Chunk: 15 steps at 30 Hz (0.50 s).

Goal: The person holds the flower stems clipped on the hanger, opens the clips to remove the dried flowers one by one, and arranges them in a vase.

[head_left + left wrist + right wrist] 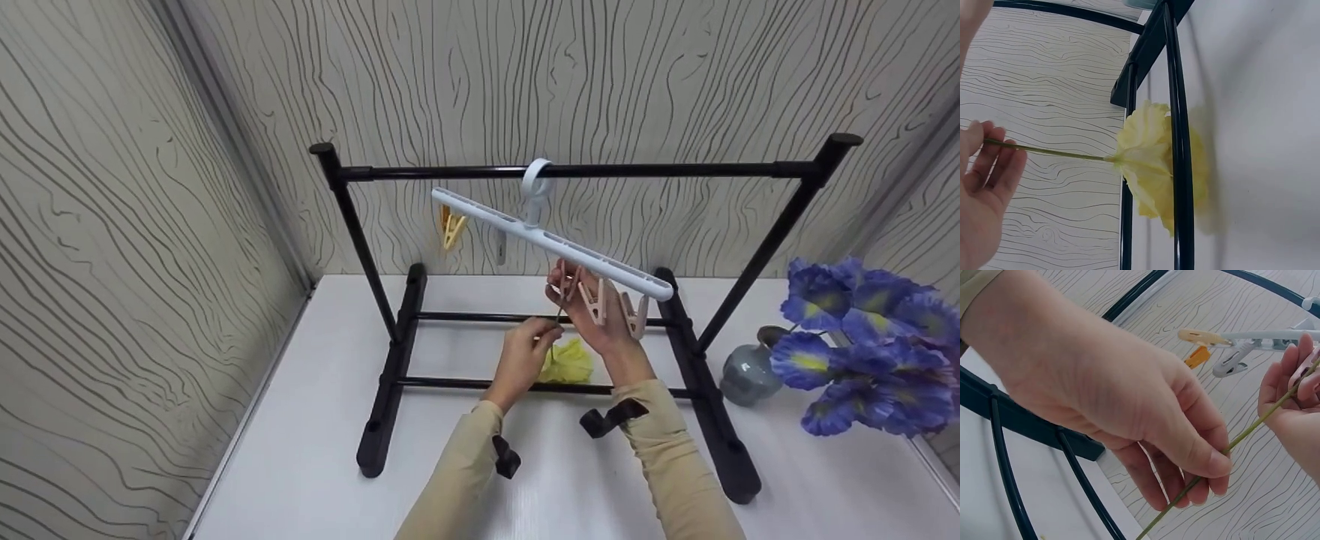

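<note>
My left hand (519, 360) pinches the thin green stem (1055, 151) of a yellow artificial flower between thumb and fingers. The flower head (1143, 160) hangs downward by the rack's lower bars. Higher up, my right hand (600, 322) grips a pink clothespin (1304, 370) under the hanger, and the stem's upper end reaches that clothespin. The light-blue clip hanger (540, 237) hangs tilted from the rack's top bar by its round hook. Two more pale pink clothespins (594, 301) dangle beside my right hand.
The black rack (667, 171) stands on a white table (300, 420). Yellow and orange clothespins (451, 229) hang at the hanger's left end, a grey one (501, 247) nearer its middle. A grey vase (750, 373) with blue-purple flowers (870, 337) stands at the right.
</note>
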Available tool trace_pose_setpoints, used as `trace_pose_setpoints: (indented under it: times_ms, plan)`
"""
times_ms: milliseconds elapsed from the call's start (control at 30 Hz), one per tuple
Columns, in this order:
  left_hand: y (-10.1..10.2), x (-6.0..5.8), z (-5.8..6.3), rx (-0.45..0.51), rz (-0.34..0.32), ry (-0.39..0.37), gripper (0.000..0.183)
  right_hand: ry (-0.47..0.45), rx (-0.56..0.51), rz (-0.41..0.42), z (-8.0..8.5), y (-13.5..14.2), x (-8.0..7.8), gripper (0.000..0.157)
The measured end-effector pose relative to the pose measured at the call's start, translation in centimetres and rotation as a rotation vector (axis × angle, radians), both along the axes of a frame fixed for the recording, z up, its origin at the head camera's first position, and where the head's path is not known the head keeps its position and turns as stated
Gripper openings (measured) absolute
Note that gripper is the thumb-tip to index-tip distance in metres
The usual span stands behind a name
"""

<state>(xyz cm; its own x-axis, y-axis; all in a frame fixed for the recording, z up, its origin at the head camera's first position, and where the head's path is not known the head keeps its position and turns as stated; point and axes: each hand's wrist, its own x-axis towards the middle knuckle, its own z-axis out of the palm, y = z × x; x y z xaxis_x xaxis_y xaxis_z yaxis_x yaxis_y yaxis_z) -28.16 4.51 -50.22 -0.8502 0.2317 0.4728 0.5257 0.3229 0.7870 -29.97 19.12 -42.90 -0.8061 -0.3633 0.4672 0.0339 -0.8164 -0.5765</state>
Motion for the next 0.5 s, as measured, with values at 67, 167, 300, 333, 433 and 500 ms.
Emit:
trace_pose_setpoints:
  times_ms: [67,167,300,333,433,500]
  plan:
    - [0.0,0.2,-0.2,0.013,0.005,0.050,0.013,0.000,0.005,-0.019,0.1,0.1,0.0,0.027]
    - [-0.2,0.5,-0.3,0.037,0.018,0.133,0.015,-0.004,0.021,-0.062,0.2,0.3,-0.1,0.024]
    - [-0.6,1.1,0.0,0.079,0.048,0.236,0.014,-0.072,0.021,-0.086,0.3,0.7,-0.2,0.023]
    - [-0.7,1.2,0.1,0.088,0.056,0.254,0.014,-0.097,0.022,-0.094,0.3,0.9,-0.2,0.024]
    - [-1.1,1.7,0.9,0.094,0.079,0.316,0.012,-0.179,0.042,-0.140,0.4,1.3,-0.2,0.026]
    - [-1.3,2.0,1.5,0.072,0.089,0.364,0.011,-0.232,0.071,-0.191,0.5,1.5,-0.2,0.027]
